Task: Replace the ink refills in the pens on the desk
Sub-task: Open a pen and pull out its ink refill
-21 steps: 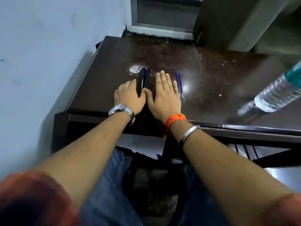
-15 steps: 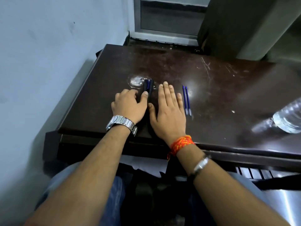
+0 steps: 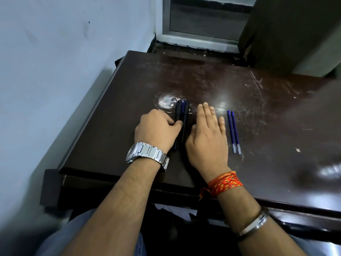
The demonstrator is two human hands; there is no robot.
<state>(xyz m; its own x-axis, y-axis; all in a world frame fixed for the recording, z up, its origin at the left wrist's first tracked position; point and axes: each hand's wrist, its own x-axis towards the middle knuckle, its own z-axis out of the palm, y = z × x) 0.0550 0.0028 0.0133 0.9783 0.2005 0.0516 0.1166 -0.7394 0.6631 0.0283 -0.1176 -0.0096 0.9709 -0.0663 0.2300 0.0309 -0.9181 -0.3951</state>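
Since the earlier frame, left hand [image 3: 156,127] has curled further, its thumb now pressed on the dark pens [image 3: 181,115]; the water bottle has slid almost out of view at right. Item, pens: bundled side by side on the dark desk [image 3: 258,117] between the two hands, the left hand's fingers half-closed against their near side, whether gripping cannot be told; right hand [image 3: 207,141] lies flat and open, palm down, just right of them, holding nothing. Item, two blue refills [image 3: 233,132]: parallel, just beyond the right hand's little finger; no legible writing anywhere.
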